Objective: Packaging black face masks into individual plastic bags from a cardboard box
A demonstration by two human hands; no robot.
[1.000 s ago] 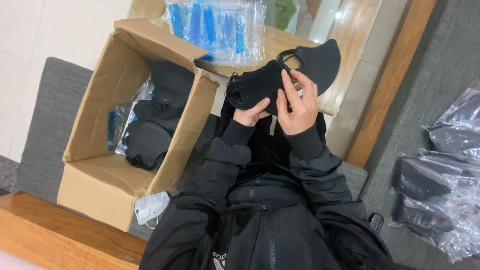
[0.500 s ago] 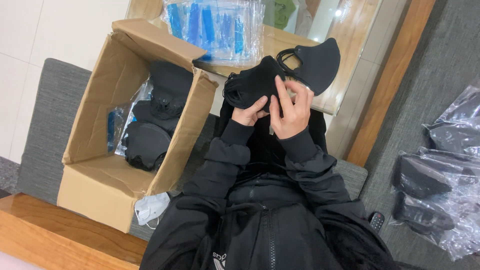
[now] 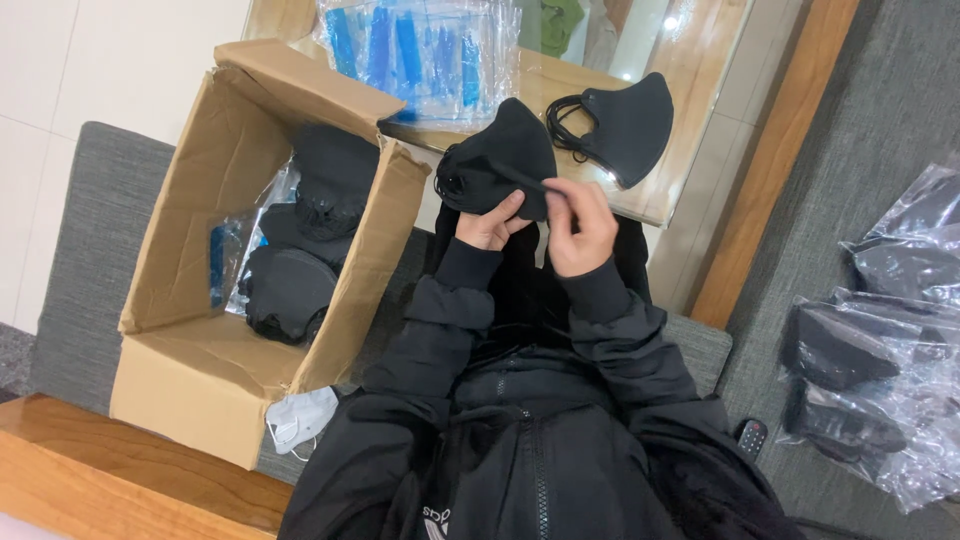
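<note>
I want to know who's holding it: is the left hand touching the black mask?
Touching. In the head view, the left hand grips the black mask from below, its thumb pressed on the fabric.

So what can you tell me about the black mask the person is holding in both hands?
The black fabric face mask looks soft and folded into a domed, pointed shape, its peak aimed at the wooden table. Thin black ear loops bunch at its left edge. The left hand grips it from beneath, thumb on the cloth; the right hand pinches a thin strap at its lower right edge. It is held above the table's near edge, apart from the second black mask lying flat there.
</note>
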